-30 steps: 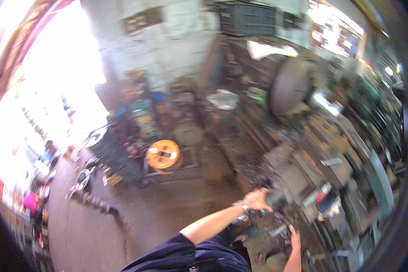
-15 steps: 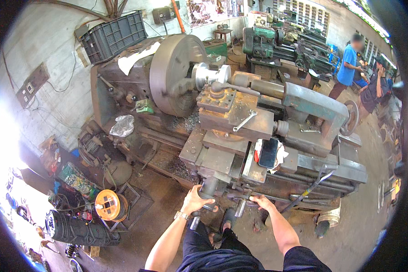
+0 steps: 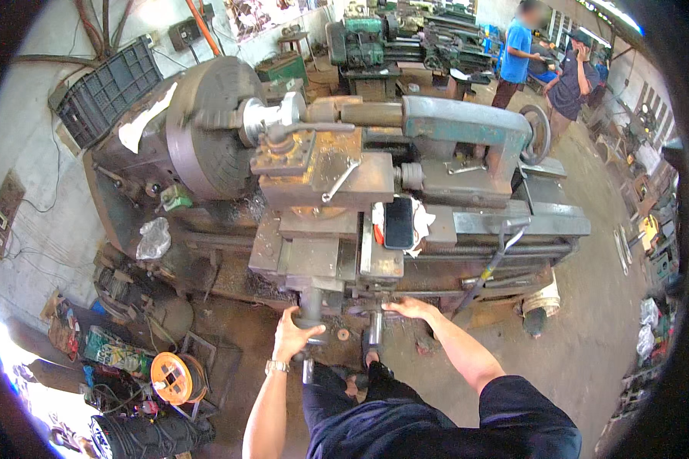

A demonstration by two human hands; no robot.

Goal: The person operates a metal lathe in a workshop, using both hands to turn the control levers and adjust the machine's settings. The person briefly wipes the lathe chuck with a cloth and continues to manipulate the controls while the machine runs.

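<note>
I stand at a large metal lathe. My left hand [image 3: 289, 336] is closed around the crank [image 3: 311, 307] at the front of the cross slide, a shiny handle hanging below it. My right hand [image 3: 409, 307] grips the edge of a small handwheel [image 3: 364, 309] with its fingers; a bright steel handle [image 3: 375, 329] sticks out from that wheel. Beyond the hands, the tool post [image 3: 282, 157] stands close to a shiny turned metal workpiece [image 3: 272, 116]. That piece sits between the big round chuck [image 3: 207, 145], whose jaws look blurred, and the tailstock [image 3: 467, 122].
A spanner [image 3: 341, 180] and a phone [image 3: 398, 223] on a rag lie on the carriage. An orange cable reel [image 3: 174, 378] stands on the floor at left. A white bucket [image 3: 542, 297] is under the bed at right. Two people [image 3: 517, 57] stand beyond the tailstock.
My view has swung to the right, so the lathe sits further left and higher in the picture. Both hands stay on the crank and handwheel.
</note>
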